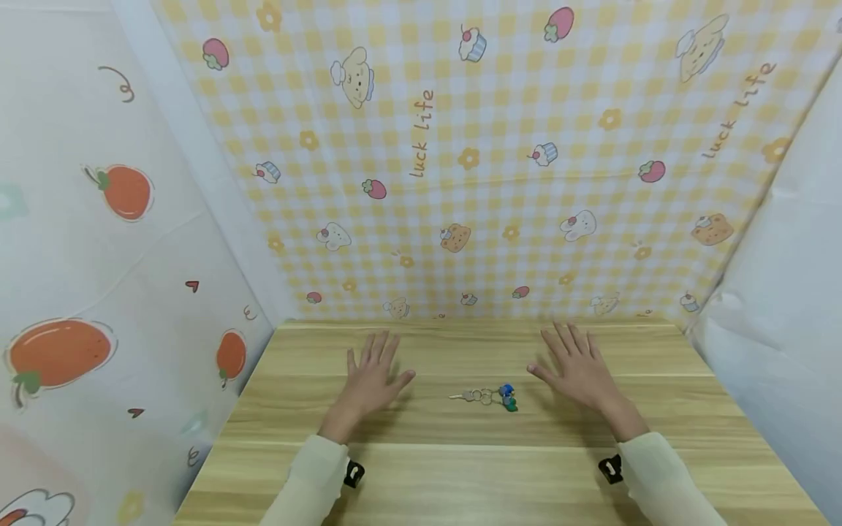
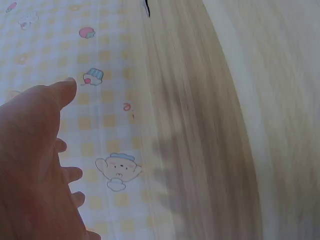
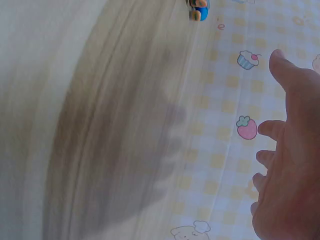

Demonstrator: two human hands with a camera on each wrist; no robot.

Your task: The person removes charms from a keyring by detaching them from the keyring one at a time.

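On the wooden table lies a key (image 1: pixel 458 396) on a chain of metal rings (image 1: pixel 485 397), joined to a small blue and green charm (image 1: pixel 507 397). My left hand (image 1: pixel 370 381) is to the left of the key, palm down, fingers spread and straight, holding nothing. To the right of the charm, my right hand (image 1: pixel 579 374) is spread out the same way, also with nothing in it. The right wrist view catches part of the blue charm (image 3: pixel 201 11) at its top edge. In the left wrist view a thin dark tip (image 2: pixel 146 7) shows at the top.
The wood-grain table (image 1: pixel 460 475) ends at a back wall covered in yellow checked cloth (image 1: pixel 500 197). White cloth with printed fruit (image 1: pixel 125 193) hangs on the left, and plain white cloth (image 1: pixel 783 292) on the right. Black wrist mounts (image 1: pixel 354 473) sit by both sleeves.
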